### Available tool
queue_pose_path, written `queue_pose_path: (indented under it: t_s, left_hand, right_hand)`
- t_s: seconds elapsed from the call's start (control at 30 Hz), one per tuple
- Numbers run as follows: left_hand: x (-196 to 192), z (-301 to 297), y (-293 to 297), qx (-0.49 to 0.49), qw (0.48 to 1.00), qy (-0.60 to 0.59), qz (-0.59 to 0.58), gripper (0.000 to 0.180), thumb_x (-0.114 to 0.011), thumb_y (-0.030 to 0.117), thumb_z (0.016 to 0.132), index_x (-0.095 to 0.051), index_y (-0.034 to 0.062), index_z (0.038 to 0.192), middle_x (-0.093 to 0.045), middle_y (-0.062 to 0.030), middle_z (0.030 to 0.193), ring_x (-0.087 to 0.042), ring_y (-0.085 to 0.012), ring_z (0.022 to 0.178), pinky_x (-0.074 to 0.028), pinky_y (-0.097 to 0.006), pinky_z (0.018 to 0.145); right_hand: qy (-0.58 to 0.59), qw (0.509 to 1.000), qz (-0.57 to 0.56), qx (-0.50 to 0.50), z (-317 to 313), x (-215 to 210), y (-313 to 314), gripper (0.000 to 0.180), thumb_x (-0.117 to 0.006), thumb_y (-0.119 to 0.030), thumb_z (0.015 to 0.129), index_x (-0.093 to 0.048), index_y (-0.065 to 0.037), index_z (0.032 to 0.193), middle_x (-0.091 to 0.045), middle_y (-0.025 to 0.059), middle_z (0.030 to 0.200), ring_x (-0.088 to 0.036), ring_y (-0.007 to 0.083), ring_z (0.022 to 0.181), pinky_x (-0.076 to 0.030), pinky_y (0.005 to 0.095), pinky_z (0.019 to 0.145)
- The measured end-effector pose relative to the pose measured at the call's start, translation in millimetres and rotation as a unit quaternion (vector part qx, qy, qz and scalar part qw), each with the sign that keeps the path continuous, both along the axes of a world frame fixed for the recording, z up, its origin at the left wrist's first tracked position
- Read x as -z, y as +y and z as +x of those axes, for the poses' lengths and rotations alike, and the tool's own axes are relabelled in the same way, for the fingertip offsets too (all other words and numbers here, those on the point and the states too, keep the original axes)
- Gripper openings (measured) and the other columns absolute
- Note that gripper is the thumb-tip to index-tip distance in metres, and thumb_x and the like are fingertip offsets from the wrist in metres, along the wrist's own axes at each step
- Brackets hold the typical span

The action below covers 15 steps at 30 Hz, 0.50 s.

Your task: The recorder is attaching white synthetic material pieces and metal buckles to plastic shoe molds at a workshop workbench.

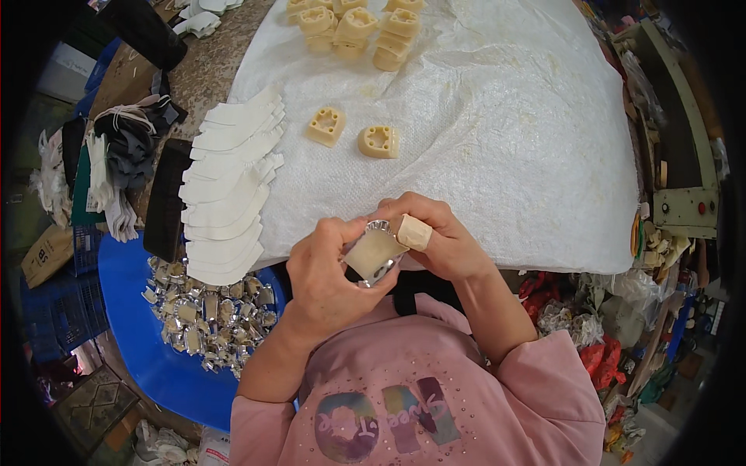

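Just off the table's near edge, my left hand (330, 268) is wrapped round a shiny silver piece (373, 255) with a flat beige face. My right hand (439, 233) grips the same piece from the right, its fingers at the upper rim. Its thumb seems covered by a beige wrap (414, 232), perhaps tape. Beyond my hands, two loose beige heel-shaped blocks (325, 126) (379, 142) with star-like recesses lie on the white woven sheet (497, 147). A fanned row of white cut pieces (227, 202) lies left of them.
More beige blocks (353, 27) stand stacked at the far edge. Below left, a blue tub (155, 365) holds many silver pieces (210, 311). A dark tray-like object (165, 202) sits beside the white pieces. Gloves (128, 144) hang at left; a green-grey metal frame (684, 206) stands at right.
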State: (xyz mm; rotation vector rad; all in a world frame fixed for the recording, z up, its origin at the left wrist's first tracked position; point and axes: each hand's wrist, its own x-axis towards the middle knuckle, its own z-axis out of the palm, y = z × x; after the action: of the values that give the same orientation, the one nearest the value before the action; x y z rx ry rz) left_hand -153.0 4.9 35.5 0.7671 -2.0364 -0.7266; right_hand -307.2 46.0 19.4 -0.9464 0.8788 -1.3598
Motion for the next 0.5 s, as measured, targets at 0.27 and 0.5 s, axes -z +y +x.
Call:
queue_pose_path:
  t_s: [0.27,0.5]
  left_hand:
    - [14.0,-13.9,6.5,-0.091,0.994,-0.011,-0.067,0.046,-0.082,0.008,0.059,-0.050,-0.0008,0.090,-0.058,-0.0103,0.069,-0.061,-0.0194,0.057,-0.049,-0.028,0.050]
    - [18.1,-2.9,10.0,-0.137,0.988,-0.013,-0.072,0.050,-0.085,0.014,0.058,-0.051,-0.0018,0.092,-0.060,-0.0116,0.072,-0.061,-0.0235,0.057,-0.049,-0.031,0.050]
  right_hand:
    - [0.224,0.971,0.007,0.085,16.5,7.6,2.3,0.022,-0.045,-0.017,0.096,-0.058,0.000,0.097,-0.062,0.0071,0.099,-0.058,0.0143,0.089,-0.048,0.0286,0.075]
    - [-0.171,0.981,0.088,0.023,32.1,6.6,1.6,0.023,-0.043,-0.017,0.096,-0.056,-0.001,0.105,-0.062,0.0098,0.100,-0.059,0.0163,0.088,-0.048,0.0295,0.074]
